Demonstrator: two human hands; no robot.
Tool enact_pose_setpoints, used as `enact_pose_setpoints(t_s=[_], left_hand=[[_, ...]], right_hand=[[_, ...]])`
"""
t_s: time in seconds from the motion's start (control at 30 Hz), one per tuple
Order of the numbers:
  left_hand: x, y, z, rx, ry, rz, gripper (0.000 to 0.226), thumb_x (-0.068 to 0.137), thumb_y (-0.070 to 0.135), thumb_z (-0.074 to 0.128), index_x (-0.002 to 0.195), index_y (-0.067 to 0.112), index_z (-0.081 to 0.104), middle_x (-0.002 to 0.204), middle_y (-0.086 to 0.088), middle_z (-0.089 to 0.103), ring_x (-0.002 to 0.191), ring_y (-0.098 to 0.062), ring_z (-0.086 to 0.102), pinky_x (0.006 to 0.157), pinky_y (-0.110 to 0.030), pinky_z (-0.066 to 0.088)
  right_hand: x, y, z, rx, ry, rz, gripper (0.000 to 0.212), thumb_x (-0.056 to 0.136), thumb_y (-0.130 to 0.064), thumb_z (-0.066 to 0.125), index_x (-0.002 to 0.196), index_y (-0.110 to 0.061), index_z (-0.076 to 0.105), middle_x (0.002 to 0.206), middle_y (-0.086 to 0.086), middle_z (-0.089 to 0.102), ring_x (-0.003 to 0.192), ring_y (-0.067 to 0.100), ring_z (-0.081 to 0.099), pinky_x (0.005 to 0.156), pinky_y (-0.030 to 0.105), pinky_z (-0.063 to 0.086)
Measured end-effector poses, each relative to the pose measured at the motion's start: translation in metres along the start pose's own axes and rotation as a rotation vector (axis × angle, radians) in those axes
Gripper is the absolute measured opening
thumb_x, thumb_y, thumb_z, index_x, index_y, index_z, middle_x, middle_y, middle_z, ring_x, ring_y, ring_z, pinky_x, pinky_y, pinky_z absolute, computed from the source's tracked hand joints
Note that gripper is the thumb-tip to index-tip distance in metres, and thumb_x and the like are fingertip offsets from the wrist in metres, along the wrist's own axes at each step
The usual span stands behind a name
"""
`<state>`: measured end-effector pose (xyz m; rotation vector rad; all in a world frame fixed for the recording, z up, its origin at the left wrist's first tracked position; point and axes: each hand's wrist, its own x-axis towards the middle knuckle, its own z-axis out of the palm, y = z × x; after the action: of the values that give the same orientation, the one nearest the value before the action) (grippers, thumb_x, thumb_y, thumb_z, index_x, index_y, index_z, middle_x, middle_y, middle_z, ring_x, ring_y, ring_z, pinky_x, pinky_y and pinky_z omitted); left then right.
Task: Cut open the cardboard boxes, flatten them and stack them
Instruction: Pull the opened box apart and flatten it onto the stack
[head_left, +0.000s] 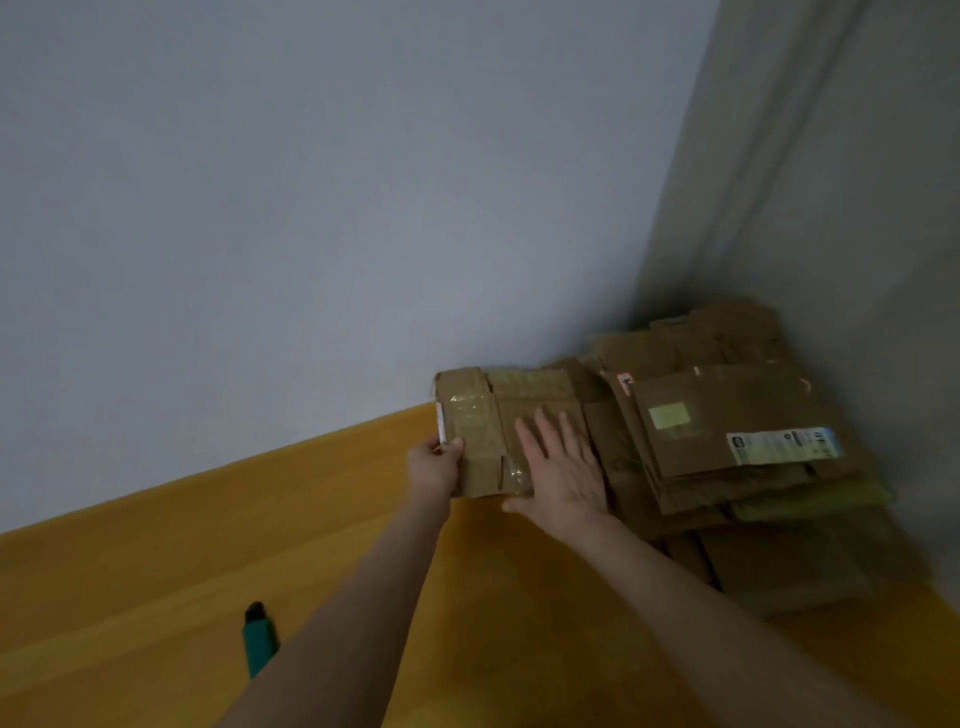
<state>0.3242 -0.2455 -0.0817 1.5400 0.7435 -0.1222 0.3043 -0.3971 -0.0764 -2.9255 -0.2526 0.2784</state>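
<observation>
A flattened brown cardboard box (483, 415) with clear tape strips lies near the wall, at the left side of a stack of flattened boxes (727, 447). My left hand (434, 465) grips the flattened box's left edge, thumb on top. My right hand (563, 462) lies flat on the box with straight, spread fingers pressing down. A green utility knife (258, 638) with a black tip lies on the floor at the lower left, partly hidden by my left forearm.
The wooden floor (156, 571) meets a pale wall (311, 208) behind the boxes. A grey curtain (831, 182) hangs at the right, right behind the stack in the corner. The top box of the stack carries a white label (784, 445).
</observation>
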Motion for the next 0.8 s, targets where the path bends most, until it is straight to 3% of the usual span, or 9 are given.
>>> enact_pose_setpoints(t_s=[0.07,0.17,0.23,0.33,0.4,0.47,0.53,0.67,0.8], left_hand=[[0.015,0.009,0.017,-0.067,-0.04,-0.025,0.023,0.096,0.017,0.058,0.118,0.008,0.06,0.105,-0.013,0.067,0.086,-0.027,0.065,0.072,-0.04,0.056],[0.033,0.017,0.027,-0.102,-0.078,-0.04,0.017,0.097,0.016,0.057,0.112,0.01,0.061,0.089,-0.002,0.067,0.076,-0.017,0.063,0.056,-0.029,0.053],[0.045,0.016,0.029,0.119,-0.035,0.002,0.024,0.098,0.018,0.055,0.118,0.006,0.06,0.095,-0.007,0.066,0.082,-0.023,0.063,0.063,-0.035,0.055],[0.05,0.0,0.029,0.707,0.053,0.094,0.033,0.097,0.029,0.053,0.124,0.012,0.059,0.117,-0.012,0.06,0.102,-0.029,0.06,0.082,-0.04,0.054],[0.05,-0.015,0.027,0.836,0.122,0.062,0.046,0.094,0.036,0.057,0.133,0.014,0.05,0.133,-0.014,0.045,0.119,-0.032,0.049,0.092,-0.042,0.048],[0.052,-0.024,0.026,0.74,0.107,-0.026,0.063,0.091,0.035,0.064,0.142,0.011,0.036,0.142,-0.017,0.035,0.126,-0.037,0.044,0.1,-0.045,0.046],[0.057,-0.03,0.028,0.556,0.054,-0.133,0.067,0.092,0.035,0.063,0.143,0.005,0.033,0.139,-0.02,0.043,0.121,-0.039,0.05,0.096,-0.048,0.048],[0.059,-0.039,0.034,0.471,0.014,-0.157,0.044,0.096,0.028,0.057,0.127,-0.003,0.051,0.121,-0.023,0.059,0.108,-0.04,0.058,0.09,-0.051,0.051],[0.058,-0.045,0.009,0.527,0.1,-0.145,0.037,0.096,0.025,0.057,0.124,0.001,0.054,0.119,-0.021,0.061,0.108,-0.038,0.058,0.088,-0.048,0.052]], right_hand=[[0.017,0.005,0.007,-0.044,0.012,0.003,0.111,0.078,-0.06,0.065,0.152,-0.026,-0.011,0.16,0.005,-0.016,0.145,0.029,-0.019,0.112,0.044,-0.014],[0.034,0.01,0.01,-0.098,0.064,0.018,0.105,0.082,-0.059,0.06,0.152,-0.025,-0.011,0.159,0.009,-0.016,0.145,0.031,-0.019,0.116,0.049,-0.011],[0.044,0.014,0.009,-0.154,0.023,0.007,0.099,0.086,-0.058,0.055,0.152,-0.025,-0.011,0.159,0.011,-0.018,0.144,0.033,-0.022,0.115,0.052,-0.012],[0.055,0.021,0.011,-0.184,-0.171,-0.029,0.096,0.086,-0.06,0.055,0.153,-0.026,-0.005,0.159,0.009,-0.018,0.143,0.035,-0.024,0.115,0.051,-0.012],[0.057,0.026,0.019,-0.181,-0.273,-0.048,0.094,0.086,-0.055,0.058,0.153,-0.029,-0.002,0.16,0.008,-0.016,0.142,0.035,-0.024,0.116,0.05,-0.01],[0.059,0.027,0.027,-0.177,-0.316,-0.056,0.093,0.087,-0.049,0.061,0.152,-0.033,-0.004,0.159,0.008,-0.018,0.142,0.036,-0.025,0.116,0.049,-0.01],[0.063,0.027,0.034,-0.166,-0.333,-0.048,0.09,0.091,-0.037,0.061,0.152,-0.036,-0.006,0.159,0.004,-0.019,0.143,0.036,-0.023,0.116,0.05,-0.009],[0.066,0.027,0.046,-0.068,-0.378,-0.036,0.083,0.095,-0.009,0.05,0.152,-0.035,-0.006,0.159,-0.002,-0.02,0.145,0.033,-0.016,0.118,0.051,0.001],[0.065,0.019,0.059,-0.092,-0.358,-0.126,0.09,0.091,0.0,0.052,0.152,-0.035,-0.005,0.158,-0.005,-0.022,0.146,0.028,-0.015,0.118,0.046,-0.001]])
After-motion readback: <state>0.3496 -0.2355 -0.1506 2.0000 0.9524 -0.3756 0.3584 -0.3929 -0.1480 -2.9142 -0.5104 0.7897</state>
